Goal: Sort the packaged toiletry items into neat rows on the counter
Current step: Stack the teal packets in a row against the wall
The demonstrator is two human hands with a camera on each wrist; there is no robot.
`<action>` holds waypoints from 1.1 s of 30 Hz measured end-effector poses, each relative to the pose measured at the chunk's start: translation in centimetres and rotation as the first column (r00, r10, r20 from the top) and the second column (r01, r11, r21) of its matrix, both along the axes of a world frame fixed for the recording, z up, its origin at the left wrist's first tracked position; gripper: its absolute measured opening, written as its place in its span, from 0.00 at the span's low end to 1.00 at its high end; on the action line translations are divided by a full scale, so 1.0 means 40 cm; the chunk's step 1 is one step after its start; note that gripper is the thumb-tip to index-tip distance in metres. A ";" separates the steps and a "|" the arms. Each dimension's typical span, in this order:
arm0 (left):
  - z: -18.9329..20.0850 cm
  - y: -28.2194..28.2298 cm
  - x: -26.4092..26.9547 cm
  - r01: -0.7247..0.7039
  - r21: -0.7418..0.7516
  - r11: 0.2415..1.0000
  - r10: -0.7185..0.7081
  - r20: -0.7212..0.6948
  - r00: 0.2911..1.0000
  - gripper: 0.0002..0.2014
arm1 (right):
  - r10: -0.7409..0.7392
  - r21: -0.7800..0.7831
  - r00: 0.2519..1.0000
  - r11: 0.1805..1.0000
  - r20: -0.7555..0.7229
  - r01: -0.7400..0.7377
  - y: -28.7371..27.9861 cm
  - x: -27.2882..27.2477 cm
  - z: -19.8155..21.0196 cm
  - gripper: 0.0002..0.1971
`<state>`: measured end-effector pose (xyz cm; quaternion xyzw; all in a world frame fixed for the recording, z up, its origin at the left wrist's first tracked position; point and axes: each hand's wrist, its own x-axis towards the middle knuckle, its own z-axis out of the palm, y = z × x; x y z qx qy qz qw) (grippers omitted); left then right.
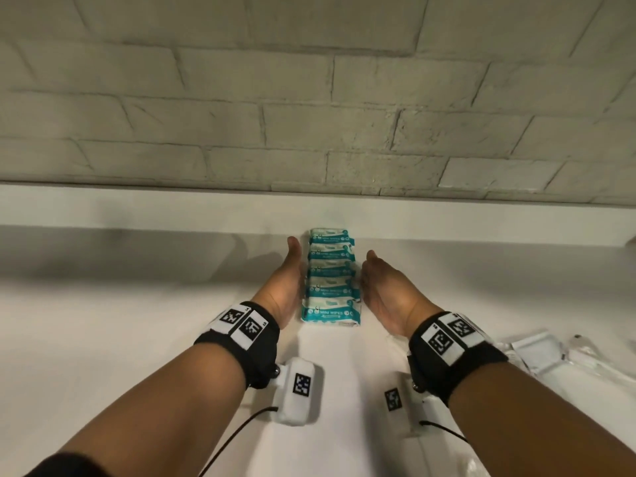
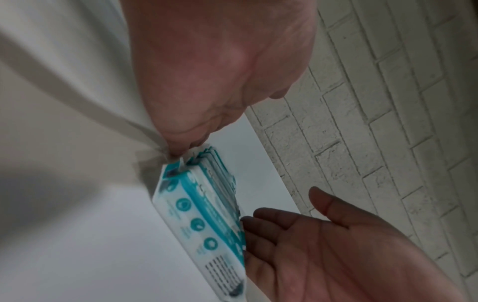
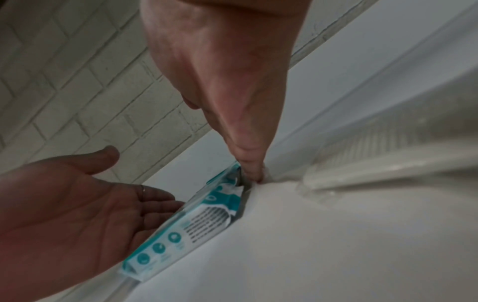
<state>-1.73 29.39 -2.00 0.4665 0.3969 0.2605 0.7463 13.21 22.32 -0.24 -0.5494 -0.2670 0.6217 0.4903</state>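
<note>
Several teal-and-white mini wipes packs (image 1: 330,277) lie overlapped in one straight row on the white counter (image 1: 137,339), running from near me back to the ledge. My left hand (image 1: 287,277) stands on its edge along the row's left side, fingers straight, palm facing the packs. My right hand (image 1: 378,287) stands the same way along the right side. In the left wrist view the wipes packs (image 2: 201,206) sit between my left hand (image 2: 220,81) and my right hand (image 2: 336,245), whose fingertips reach the pack edges. Neither hand holds anything.
Clear plastic packages (image 1: 550,352) lie on the counter at the right, also visible as clear plastic packages (image 3: 388,155) behind my right hand. A low white ledge (image 1: 172,208) and a painted brick wall (image 1: 309,98) close off the back.
</note>
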 end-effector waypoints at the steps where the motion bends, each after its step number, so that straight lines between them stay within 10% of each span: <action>1: -0.005 -0.008 -0.005 -0.010 0.004 1.000 0.010 0.009 1.000 0.38 | -0.021 0.011 1.000 1.000 -0.019 0.021 -0.011 -0.002 0.006 0.18; 10: -0.014 -0.069 -0.002 -0.030 -0.018 0.999 0.031 0.082 0.996 0.39 | -0.069 0.040 0.996 0.997 -0.053 0.072 -0.039 -0.029 -0.002 0.19; 13: -0.010 -0.068 -0.002 -0.030 -0.022 0.999 0.032 0.090 0.995 0.41 | 0.078 0.027 0.986 0.996 0.145 -0.082 -0.034 -0.014 -0.010 0.12; 15: -0.015 -0.066 -0.003 -0.022 -0.028 0.999 0.025 0.096 0.995 0.41 | 0.278 -0.061 0.849 0.958 0.450 -0.282 -0.027 -0.008 -0.013 0.21; 18: -0.017 -0.063 -0.002 -0.033 -0.044 0.999 0.037 0.099 0.994 0.39 | 0.377 -0.234 0.377 0.898 0.846 -0.372 -0.019 -0.014 -0.008 0.27; 21: -0.028 -0.054 -0.001 -0.005 -0.039 0.999 0.009 0.110 0.994 0.40 | 0.387 -0.295 0.242 0.892 0.890 -0.342 -0.004 -0.011 -0.023 0.29; 24: -0.030 -0.043 -0.001 0.017 -0.048 0.999 -0.013 0.081 0.997 0.42 | 0.469 -0.350 0.313 0.862 0.826 -0.367 0.012 0.004 -0.021 0.37; 29: -0.022 0.017 0.007 -0.043 -0.033 0.999 0.043 0.002 0.999 0.39 | 0.333 -0.222 0.827 0.941 0.452 -0.257 0.068 0.041 0.019 0.10; 33: -0.003 0.084 0.040 -0.092 -0.017 0.996 0.091 -0.069 0.993 0.25 | 0.090 -0.195 0.935 0.981 0.343 -0.023 0.140 0.081 -0.008 0.19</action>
